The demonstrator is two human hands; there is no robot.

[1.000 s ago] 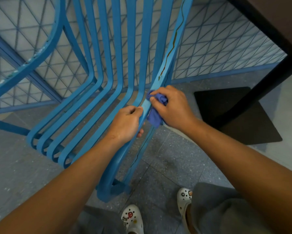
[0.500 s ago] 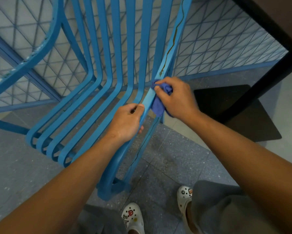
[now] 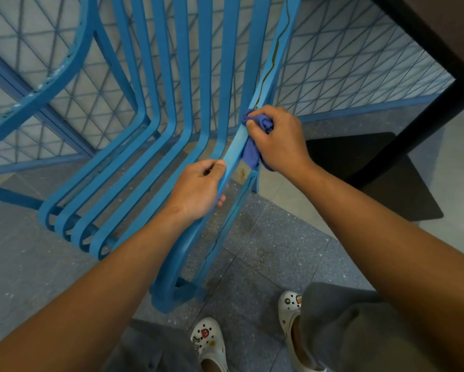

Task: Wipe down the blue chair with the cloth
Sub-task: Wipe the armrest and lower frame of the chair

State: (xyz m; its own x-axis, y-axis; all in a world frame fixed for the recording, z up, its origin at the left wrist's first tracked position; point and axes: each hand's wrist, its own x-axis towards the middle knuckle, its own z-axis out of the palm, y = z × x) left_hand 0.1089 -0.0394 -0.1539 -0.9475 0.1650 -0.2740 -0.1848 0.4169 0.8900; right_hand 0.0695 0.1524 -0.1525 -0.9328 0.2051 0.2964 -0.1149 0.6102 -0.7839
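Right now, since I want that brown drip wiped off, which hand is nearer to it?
Right. The right hand presses the cloth on the slat just below the brown drip. The left hand grips the same slat lower down, farther away.

Your right hand (image 3: pixel 279 138) slides the cloth (image 3: pixel 253 146) farther up the outermost slat of the blue chair (image 3: pixel 182 108), closer to the dark streak (image 3: pixel 272 59), away from your left hand (image 3: pixel 198 191).

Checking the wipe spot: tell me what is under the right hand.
Under the right hand is the bunched blue cloth, pressed against the rightmost slat of the blue chair. The cloth and hand cover that stretch of slat, so its surface there cannot be seen.
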